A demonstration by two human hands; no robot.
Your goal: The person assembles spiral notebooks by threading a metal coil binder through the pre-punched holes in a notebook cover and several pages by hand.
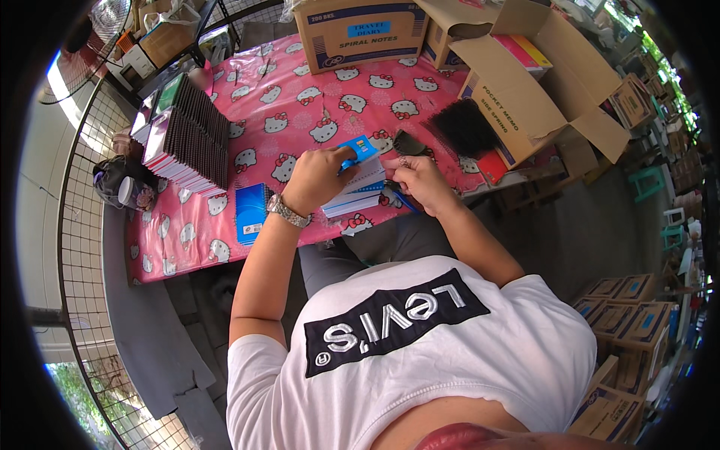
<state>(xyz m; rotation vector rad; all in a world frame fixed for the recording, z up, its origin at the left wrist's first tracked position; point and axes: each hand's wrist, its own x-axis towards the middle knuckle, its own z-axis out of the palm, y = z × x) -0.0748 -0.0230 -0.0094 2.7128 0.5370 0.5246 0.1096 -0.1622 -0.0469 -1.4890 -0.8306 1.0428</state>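
Observation:
My left hand [319, 178], with a metal watch at the wrist, grips a small notebook [367, 166] with a blue cover, tilted over a short stack of blue-covered notebooks [354, 204] at the near table edge. The fingers of my right hand [424, 180] are pinched together at the notebook's right edge; what they hold is too small to make out. Under that hand pokes out a slim blue item [406, 201], its kind unclear. A blue notebook [253, 214] lies flat beside my left forearm. Beyond my right hand sits a small dark green object [409, 142].
Tall stacks of spiral notebooks [187, 139] stand at the table's left. A bundle of thin black strands [466, 127] lies near an open carton [517, 105] at right. A closed carton [364, 34] stands at the back. The table wears a pink patterned cover [289, 112].

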